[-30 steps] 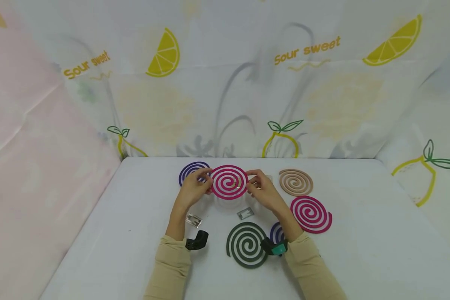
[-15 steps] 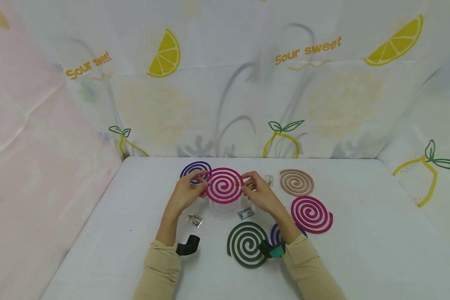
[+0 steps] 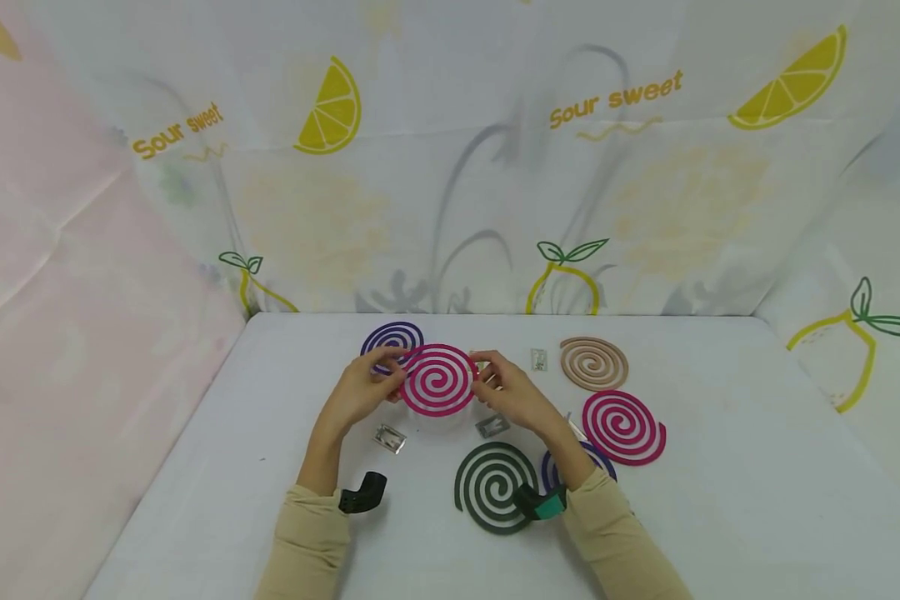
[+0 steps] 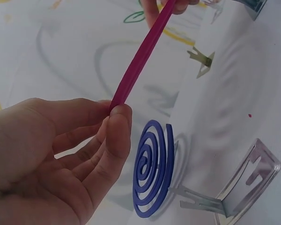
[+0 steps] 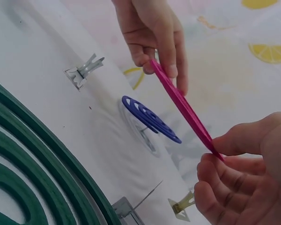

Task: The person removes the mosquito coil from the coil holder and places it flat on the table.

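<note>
Both hands hold a pink mosquito coil [image 3: 437,380] above the table. My left hand [image 3: 357,390] pinches its left edge between thumb and fingers; my right hand [image 3: 516,390] pinches the opposite edge. In the wrist views the coil appears nearly edge-on. Just behind the left hand is a blue mosquito coil [image 3: 392,333], raised on a metal stand in the left wrist view. A silver metal stand [image 3: 389,438] with upright prongs lies below the left hand, and another stand [image 3: 492,426] lies below the right. A gold-toned stand [image 5: 180,206] is partly hidden behind the right fingers.
A dark green coil [image 3: 497,487] lies in front, near the right wrist. The right forearm partly covers a second blue coil [image 3: 596,457]. Farther right are another pink coil [image 3: 621,426] and a tan coil [image 3: 592,364]. One more metal stand [image 3: 538,359] lies at the back.
Both hands have shifted left and slightly toward me with the pink coil between them. The metal stand at the back, mostly covered before by the right hand, now shows.
</note>
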Available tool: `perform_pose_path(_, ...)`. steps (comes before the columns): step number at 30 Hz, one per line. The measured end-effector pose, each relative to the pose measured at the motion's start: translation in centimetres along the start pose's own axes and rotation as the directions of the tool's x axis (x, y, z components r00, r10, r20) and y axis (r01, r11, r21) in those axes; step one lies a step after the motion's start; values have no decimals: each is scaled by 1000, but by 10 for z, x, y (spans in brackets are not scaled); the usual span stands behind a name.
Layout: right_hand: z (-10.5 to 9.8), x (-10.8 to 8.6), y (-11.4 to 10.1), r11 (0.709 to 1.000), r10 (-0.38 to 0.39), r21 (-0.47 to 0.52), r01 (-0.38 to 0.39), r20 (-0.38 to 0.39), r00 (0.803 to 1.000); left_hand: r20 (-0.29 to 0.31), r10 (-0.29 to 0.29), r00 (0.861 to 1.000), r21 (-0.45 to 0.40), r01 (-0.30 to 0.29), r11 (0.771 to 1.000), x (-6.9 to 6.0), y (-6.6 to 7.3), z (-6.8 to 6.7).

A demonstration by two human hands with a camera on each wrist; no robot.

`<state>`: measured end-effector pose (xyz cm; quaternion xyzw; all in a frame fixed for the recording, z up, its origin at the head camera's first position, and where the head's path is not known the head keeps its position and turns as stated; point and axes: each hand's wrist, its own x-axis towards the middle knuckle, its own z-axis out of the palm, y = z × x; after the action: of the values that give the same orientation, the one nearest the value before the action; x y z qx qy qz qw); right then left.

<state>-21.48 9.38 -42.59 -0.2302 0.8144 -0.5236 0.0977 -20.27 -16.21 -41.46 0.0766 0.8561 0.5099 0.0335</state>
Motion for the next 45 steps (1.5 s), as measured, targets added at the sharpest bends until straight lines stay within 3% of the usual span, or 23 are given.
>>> perform_pose_path(7,3,-3,-5,999,-16,-39,19,68,998,42,-27,999,31,26,999,-10,1,-8)
perform_pose_path(12,8,-5,-10,998,3,-70,5,115,993,90,-56,994,8,55,998,-18,-2,-16)
perform_pose_path(21,22,-10,-23,988,26,-155,5,193,981,198,-88,976,7,88,996,-33,-6,-32)
perform_pose_path(29,29,-13,-26,985,35,-170,7,241,970,205,-125,971,3,128,992,-45,-14,-32)
perform_pose_path(36,33,-14,-28,978,80,-209,-22,276,958,188,-116,975,-25,123,992,-57,-20,-29)
perform_pose_path(45,35,-16,-27,960,97,-280,-6,312,945,161,-134,978,-32,141,989,-68,-34,-17)
